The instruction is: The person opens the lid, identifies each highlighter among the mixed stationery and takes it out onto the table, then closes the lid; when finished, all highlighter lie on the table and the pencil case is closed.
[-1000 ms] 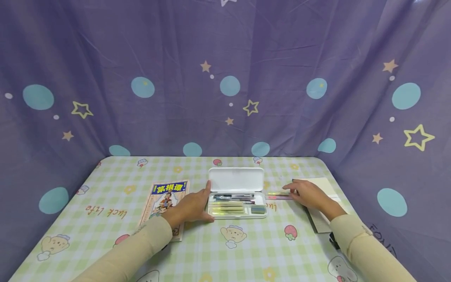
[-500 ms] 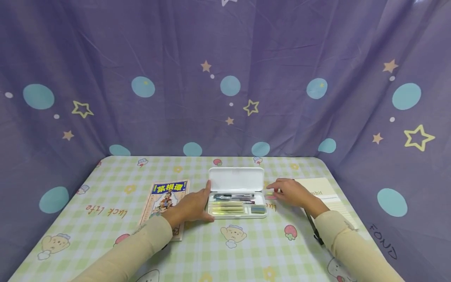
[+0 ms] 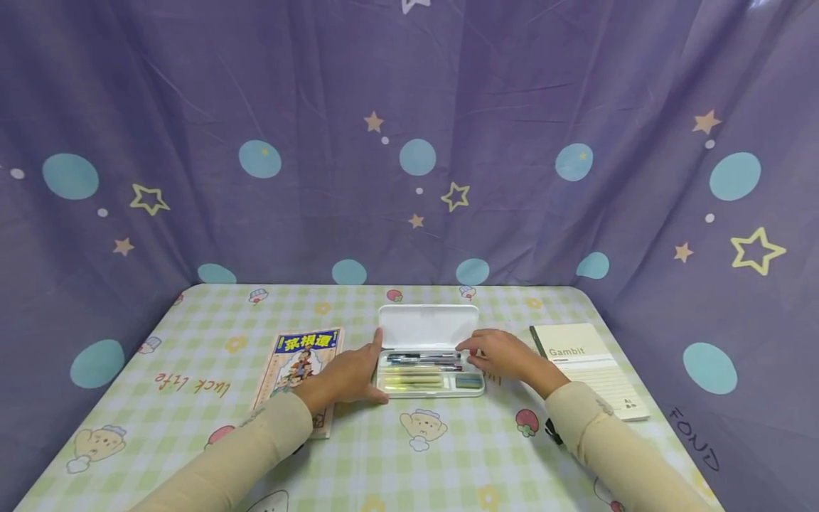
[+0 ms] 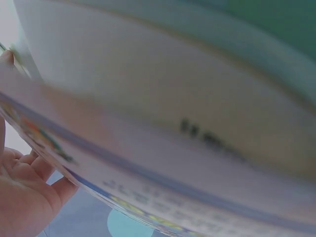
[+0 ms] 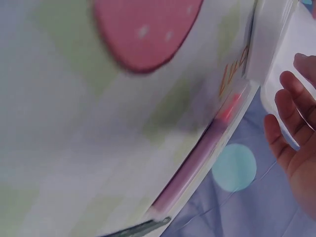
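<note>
Table (image 3: 384, 462), checked. Notebook (image 3: 591, 370), right. Book (image 3: 307, 359), left. White case (image 3: 430, 327), lid raised, between both hands. Left hand (image 3: 348, 375), spread along case's left end. Right hand (image 3: 500, 353), fingers bent at case's right end; impossible to tell whether pinching anything. Pens (image 3: 424, 355), inside case. Pink marker (image 5: 195, 160), on table just beside case.

Two hands (image 3: 348, 374) (image 3: 504, 353), one pencil case (image 3: 429, 327)
</note>
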`<move>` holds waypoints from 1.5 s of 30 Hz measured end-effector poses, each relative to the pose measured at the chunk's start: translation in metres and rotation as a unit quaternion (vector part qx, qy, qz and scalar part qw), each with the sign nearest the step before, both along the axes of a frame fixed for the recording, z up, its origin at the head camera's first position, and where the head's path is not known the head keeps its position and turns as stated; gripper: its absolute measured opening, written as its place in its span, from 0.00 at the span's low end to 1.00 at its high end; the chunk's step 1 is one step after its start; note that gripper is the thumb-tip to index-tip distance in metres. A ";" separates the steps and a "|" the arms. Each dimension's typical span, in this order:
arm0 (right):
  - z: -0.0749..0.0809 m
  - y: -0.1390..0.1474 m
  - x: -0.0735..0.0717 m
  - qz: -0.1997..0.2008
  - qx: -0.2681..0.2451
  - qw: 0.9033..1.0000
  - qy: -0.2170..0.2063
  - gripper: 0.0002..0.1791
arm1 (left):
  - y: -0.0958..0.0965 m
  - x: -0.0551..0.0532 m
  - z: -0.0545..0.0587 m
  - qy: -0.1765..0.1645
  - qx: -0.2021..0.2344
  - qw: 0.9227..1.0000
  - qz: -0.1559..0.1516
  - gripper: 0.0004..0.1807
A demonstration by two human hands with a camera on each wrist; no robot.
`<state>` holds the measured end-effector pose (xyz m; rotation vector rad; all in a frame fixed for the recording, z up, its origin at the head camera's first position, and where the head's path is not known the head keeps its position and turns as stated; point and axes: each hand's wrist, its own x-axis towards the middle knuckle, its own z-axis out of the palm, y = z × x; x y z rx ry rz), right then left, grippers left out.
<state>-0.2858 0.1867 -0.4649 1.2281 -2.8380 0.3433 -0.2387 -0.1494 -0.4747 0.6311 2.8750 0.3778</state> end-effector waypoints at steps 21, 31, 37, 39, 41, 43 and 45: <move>-0.002 -0.054 0.011 0.070 0.022 0.997 0.016 0.16 | 0.000 0.003 -0.003 -0.011 0.004 1.000 0.002 0.76; -0.006 -0.061 0.010 0.081 0.049 0.995 0.031 0.12 | -0.001 0.002 0.001 -0.008 0.004 1.000 0.000 0.75; -0.007 -0.062 0.008 0.083 0.041 0.995 0.031 0.11 | -0.002 0.001 0.000 -0.002 0.007 1.000 -0.002 0.75; -0.007 -0.063 0.008 0.079 0.042 0.996 0.027 0.11 | -0.002 0.001 0.000 -0.004 0.011 1.000 -0.003 0.75; -0.006 -0.063 0.008 0.080 0.042 0.996 0.019 0.11 | -0.002 0.002 -0.001 -0.005 0.014 1.000 -0.003 0.76; -0.005 -0.063 0.007 0.084 0.043 0.995 0.017 0.11 | -0.002 0.001 -0.001 -0.003 0.012 1.000 -0.005 0.76; -0.004 -0.063 0.007 0.085 0.043 0.995 0.018 0.11 | -0.002 -0.001 -0.001 0.000 0.009 1.000 -0.006 0.76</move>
